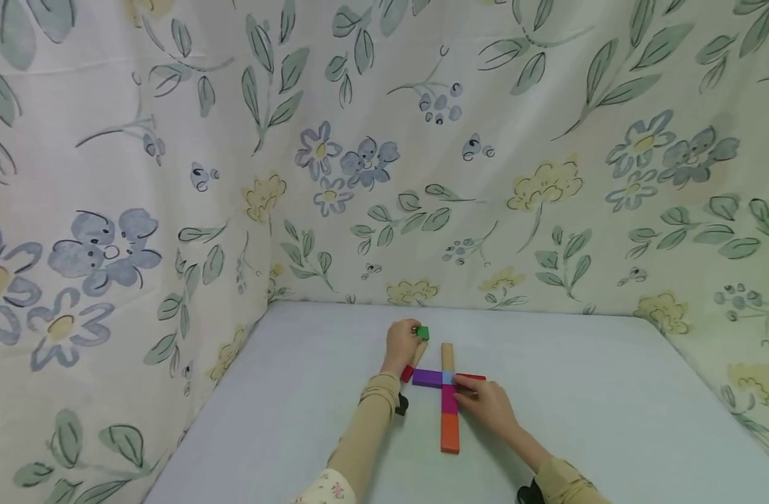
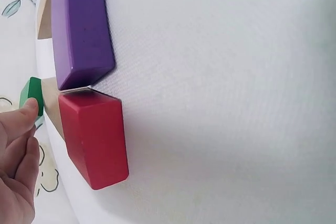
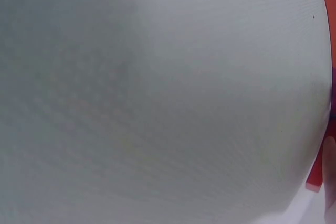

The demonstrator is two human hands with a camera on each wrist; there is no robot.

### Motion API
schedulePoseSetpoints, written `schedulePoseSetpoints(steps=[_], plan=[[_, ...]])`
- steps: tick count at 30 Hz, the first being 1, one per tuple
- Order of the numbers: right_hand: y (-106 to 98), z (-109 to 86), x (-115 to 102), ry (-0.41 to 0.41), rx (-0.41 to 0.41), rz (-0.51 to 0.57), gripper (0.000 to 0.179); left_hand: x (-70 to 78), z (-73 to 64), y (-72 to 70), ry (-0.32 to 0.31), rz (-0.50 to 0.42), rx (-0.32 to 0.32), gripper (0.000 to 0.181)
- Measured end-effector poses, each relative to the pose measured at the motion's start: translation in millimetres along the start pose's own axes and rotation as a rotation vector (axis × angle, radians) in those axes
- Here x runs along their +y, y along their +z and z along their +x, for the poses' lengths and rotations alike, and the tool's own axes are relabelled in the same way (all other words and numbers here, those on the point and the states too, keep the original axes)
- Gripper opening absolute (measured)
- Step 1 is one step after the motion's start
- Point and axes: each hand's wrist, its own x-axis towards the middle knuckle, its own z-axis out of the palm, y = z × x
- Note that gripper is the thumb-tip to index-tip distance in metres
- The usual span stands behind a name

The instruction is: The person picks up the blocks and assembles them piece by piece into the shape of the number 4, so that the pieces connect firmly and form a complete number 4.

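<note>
My left hand (image 1: pixel 402 344) pinches a green block (image 1: pixel 423 333) between thumb and fingertips, at the far end of a plain wooden block (image 1: pixel 419 353). A red block (image 2: pixel 100 140) lies at the near end of that wooden block, close by the end of a purple block (image 1: pixel 427 378). My right hand (image 1: pixel 488 406) rests with extended fingers at the middle of a cross of blocks. Its fingertips touch near a light blue block (image 1: pixel 448 378) and a magenta block (image 1: pixel 449 399), partly covering another red block (image 1: pixel 479 377).
The cross continues with an orange block (image 1: pixel 449 432) toward me and a plain wooden block (image 1: pixel 447 355) away from me. All lie on a white table (image 1: pixel 611 420). A floral curtain (image 1: pixel 460 154) hangs behind and along the sides.
</note>
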Motion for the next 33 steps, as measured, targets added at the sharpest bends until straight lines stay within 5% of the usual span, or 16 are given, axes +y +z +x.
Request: schedulePoseSetpoints(steps=[15,33], plan=[[2,0.8,-1,0.033,-0.003,-0.017,0.035,-9.5,5.4,2.8,0.048,0.033,-0.081,0.027],[1,0.5,-1,0.048,-0.03,-0.011,0.035,-10.4,2.7,8.7,0.092,0.068,-0.089,0.022]])
